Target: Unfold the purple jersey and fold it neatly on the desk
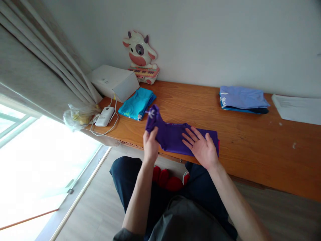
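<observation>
A purple cloth (173,136), folded into a long strip, lies along the front edge of the wooden table, with a bit of red showing at its right end. My left hand (150,144) grips its left end and lifts it off the table; a white print shows on the raised part. Over the right half of the strip is my right hand (202,149), palm up with fingers spread, holding nothing. Whether its back touches the cloth I cannot tell. Behind my left hand rests a folded turquoise cloth (137,103).
Folded lilac and dark blue cloths (243,97) are stacked at the back right, beside white paper (298,108). At left are a white box (112,80), a cow toy keyboard (142,60), a white device (104,116) with a cable, and a plastic bag (77,117).
</observation>
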The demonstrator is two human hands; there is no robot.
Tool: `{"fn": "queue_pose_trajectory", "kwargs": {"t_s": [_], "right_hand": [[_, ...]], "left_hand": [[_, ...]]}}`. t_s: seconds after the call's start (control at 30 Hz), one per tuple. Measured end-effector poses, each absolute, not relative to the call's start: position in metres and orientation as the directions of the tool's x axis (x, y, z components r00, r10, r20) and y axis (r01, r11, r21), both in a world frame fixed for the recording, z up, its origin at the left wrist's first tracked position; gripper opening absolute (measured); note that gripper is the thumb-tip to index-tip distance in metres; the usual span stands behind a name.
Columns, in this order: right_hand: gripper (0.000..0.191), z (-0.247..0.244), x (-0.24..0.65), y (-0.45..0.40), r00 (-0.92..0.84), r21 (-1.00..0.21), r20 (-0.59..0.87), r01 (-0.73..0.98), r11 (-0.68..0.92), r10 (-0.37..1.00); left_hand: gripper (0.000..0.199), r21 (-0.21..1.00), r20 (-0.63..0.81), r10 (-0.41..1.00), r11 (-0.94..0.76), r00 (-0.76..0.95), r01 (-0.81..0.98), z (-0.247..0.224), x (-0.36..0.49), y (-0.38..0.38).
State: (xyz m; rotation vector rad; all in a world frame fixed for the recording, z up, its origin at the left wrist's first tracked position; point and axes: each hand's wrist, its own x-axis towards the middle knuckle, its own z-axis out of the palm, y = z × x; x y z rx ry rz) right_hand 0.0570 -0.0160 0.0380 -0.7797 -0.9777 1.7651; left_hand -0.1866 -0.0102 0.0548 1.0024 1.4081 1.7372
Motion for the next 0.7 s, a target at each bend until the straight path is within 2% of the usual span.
{"fn": "queue_pose_trajectory", "kwargs": {"t_s": [0.1,0.13,0.2,0.23,0.27,0.37,0.4,0.47,0.6,0.7], "right_hand": [[0.086,0.046,0.066,-0.004,-0.369,-0.847,-0.116,-0.448,-0.286,0.922],[0.085,0.046,0.07,-0.002,-0.371,-0.847,-0.137,-0.437,-0.303,0.919],[0.071,0.041,0.079,0.001,-0.355,-0.843,-0.197,-0.415,-0.343,0.914],[0.063,0.037,0.082,0.002,-0.33,-0.839,-0.226,-0.412,-0.355,0.916],[0.063,0.032,0.084,0.002,-0.298,-0.836,-0.247,-0.415,-0.359,0.922],[0.093,0.016,0.087,0.004,-0.223,-0.841,-0.263,-0.423,-0.336,0.939],[0.099,0.013,0.087,0.006,-0.218,-0.846,-0.261,-0.418,-0.332,0.94],[0.1,0.01,0.087,0.01,-0.223,-0.86,-0.263,-0.387,-0.333,0.939],[0.076,0.015,0.086,0.02,-0.287,-0.899,-0.274,-0.263,-0.351,0.918],[0.069,0.026,0.084,0.022,-0.343,-0.923,-0.256,-0.191,-0.334,0.904]], "left_hand": [[0.067,0.961,0.263,0.956,-0.271,-0.129,-0.048,0.073,-0.121,-0.04],[0.062,0.957,0.282,0.957,-0.285,-0.064,-0.042,0.074,-0.102,-0.051],[0.038,0.956,0.292,0.956,-0.292,-0.003,-0.039,0.066,-0.073,-0.074],[0.032,0.959,0.283,0.958,-0.281,0.043,-0.039,0.058,-0.064,-0.084],[0.035,0.963,0.268,0.958,-0.266,0.103,-0.035,0.049,-0.058,-0.092],[0.049,0.968,0.23,0.932,-0.249,0.28,0.036,0.02,-0.06,-0.108],[0.048,0.962,0.225,0.925,-0.262,0.305,0.082,0.012,-0.066,-0.11],[0.042,0.935,0.218,0.922,-0.291,0.32,0.201,0.001,-0.078,-0.11],[0.038,0.858,0.201,0.916,-0.336,0.347,0.389,-0.006,-0.097,-0.105],[0.037,0.822,0.199,0.913,-0.354,0.356,0.447,-0.005,-0.099,-0.101]]}}
